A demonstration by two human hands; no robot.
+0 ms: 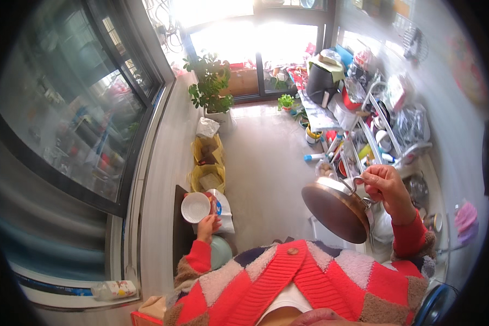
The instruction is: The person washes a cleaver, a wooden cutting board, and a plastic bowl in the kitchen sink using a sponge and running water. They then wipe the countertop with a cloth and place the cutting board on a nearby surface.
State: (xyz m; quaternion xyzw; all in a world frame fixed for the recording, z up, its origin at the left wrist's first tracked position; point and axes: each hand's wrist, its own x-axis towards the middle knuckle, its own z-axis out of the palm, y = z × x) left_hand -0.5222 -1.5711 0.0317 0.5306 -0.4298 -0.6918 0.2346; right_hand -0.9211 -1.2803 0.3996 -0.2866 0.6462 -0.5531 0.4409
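My right hand (385,187) grips a wire loop handle of a round metal pan (334,212). The pan hangs tilted, its browned flat base turned towards me. On the left, my left hand (209,227) is curled at the lower rim of a small white perforated basket (195,207) and seems to hold it; the fingertips' grip is partly hidden. Just below that hand is a pale green round bowl or lid (221,252), partly covered by my sleeve.
Yellow bags (207,178) line the left wall, below a potted plant (212,81). A cluttered metal rack (371,134) stands at the right, with a bag of eggs (325,168) near its foot. A sink or basin edge (436,183) runs along the right wall. A plastic bottle (114,290) lies on the left sill.
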